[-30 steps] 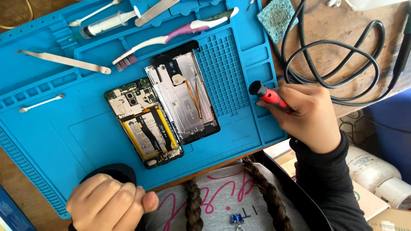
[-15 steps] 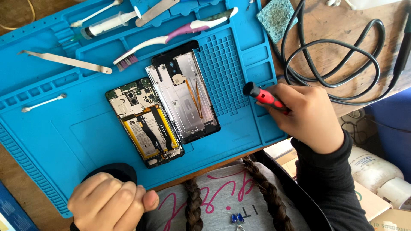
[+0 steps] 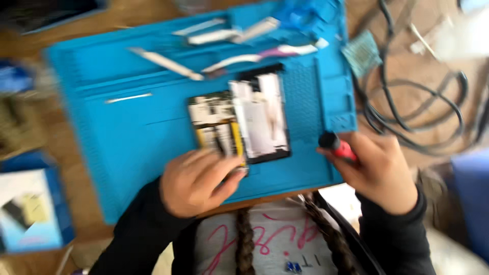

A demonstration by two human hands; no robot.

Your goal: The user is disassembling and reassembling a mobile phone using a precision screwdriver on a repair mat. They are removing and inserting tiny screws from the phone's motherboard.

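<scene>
Blue mat: two opened phone halves, one red screwdriver.

I see the opened phone lying flat on the blue mat, innards showing. Its black-framed screen panel lies alongside. The red screwdriver points up-left.

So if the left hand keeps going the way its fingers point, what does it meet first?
The left hand points up and right, and its fingertips already sit at the lower edge of the opened phone. Going on, it would likely press onto that yellow-lined half, though blur hides the exact contact.
</scene>
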